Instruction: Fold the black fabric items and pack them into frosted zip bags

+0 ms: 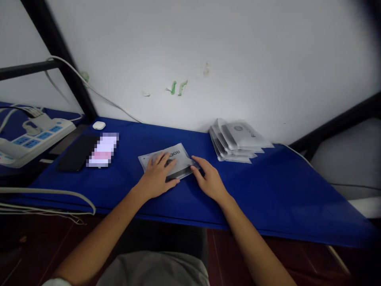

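A frosted plastic zip bag [182, 162] with dark lettering and a dark band inside lies flat on the blue tabletop [268, 198]. My left hand [157, 176] rests on top of it with the fingers spread, covering part of the print. At the bag's right end, my right hand [210, 180] has its thumb and forefinger closed on the edge; the zip slider cannot be made out there. Further right, against the wall, several similar filled zip bags [238, 137] are stacked in a loose, fanned pile.
Left on the table are a black tablet-like slab [76, 155], a phone with a lit, blurred screen [104, 150] and a white earbud case [99, 125]. A power strip [44, 137] with plugs and cables stands beyond them. White cables [59, 192] hang over the front left edge.
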{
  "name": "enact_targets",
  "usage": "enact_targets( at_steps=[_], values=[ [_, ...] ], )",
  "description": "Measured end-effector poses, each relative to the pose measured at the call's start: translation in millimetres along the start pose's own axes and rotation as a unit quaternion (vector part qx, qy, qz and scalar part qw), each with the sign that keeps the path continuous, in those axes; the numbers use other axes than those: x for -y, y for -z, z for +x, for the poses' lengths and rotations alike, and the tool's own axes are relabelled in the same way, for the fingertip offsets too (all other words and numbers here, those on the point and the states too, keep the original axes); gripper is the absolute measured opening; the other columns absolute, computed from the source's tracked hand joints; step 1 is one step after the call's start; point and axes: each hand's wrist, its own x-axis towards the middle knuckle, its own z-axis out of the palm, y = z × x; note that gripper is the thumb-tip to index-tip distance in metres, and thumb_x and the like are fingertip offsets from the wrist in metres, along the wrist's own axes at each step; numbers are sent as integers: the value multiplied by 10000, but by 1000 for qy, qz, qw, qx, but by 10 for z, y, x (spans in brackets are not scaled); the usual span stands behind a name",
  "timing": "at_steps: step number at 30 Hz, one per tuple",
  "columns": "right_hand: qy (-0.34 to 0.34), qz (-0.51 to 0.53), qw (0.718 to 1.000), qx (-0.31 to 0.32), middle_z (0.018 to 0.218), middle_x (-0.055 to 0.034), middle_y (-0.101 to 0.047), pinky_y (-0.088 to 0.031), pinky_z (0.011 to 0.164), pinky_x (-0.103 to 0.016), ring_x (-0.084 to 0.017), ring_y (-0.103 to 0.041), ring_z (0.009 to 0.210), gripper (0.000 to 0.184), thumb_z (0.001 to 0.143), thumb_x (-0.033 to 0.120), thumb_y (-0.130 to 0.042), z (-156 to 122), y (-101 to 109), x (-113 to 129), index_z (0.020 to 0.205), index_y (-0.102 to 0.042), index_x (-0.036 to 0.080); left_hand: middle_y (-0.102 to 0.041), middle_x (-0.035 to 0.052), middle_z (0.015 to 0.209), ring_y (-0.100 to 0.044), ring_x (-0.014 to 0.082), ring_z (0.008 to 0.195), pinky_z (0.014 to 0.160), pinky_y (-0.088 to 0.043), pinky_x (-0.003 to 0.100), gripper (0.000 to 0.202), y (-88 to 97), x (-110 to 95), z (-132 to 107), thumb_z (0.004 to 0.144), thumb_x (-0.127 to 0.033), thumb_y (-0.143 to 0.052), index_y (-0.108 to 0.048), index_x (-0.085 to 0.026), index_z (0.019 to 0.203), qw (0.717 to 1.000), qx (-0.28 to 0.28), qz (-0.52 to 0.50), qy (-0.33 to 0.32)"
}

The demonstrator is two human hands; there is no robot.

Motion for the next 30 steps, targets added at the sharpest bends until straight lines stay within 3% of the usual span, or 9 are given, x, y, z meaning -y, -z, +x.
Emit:
enact_targets(
  at_steps=[6,18,24,30],
  values=[
    [-6,5,1000,-10,1213,-114,-648,-477,985,-435,-245,-609,1122,384,932,407,-458,3,3,-28,1240,-571,206,-183,118,1579,-109,335,1453,1119,-107,653,660,-56,-40,94,861,-465,-554,-345,-242,1446,999,12,7,-37],
    [-11,-1,1000,-4,1201,-109,-657,-484,980,-443,-252,-617,1115,397,922,437,-464,-11,32,-52,1219,-583,202,-130,124,1588,-71,368,1452,1093,-113,695,653,-32,-68,351,890,-506,-462,-323,-219,1459,993,12,11,117],
    [-9,0,1000,14,1218,-106,-651,-488,988,-459,-256,-605,1141,402,922,462,-459,-19,18,-73,1198,-601,206,-85,151,1589,-30,383,1451,1077,-91,714,694,33,71,516,892,-496,-439,-254,-190,1487,980,11,10,200],
    [6,0,1000,9,1191,-103,-667,-512,966,-468,-263,-626,1113,389,916,472,-466,-27,5,-91,1175,-616,222,-98,146,1590,-31,362,1456,1090,-103,692,674,38,285,670,893,-501,-422,-264,-214,1482,965,-27,17,262]
  ],
)
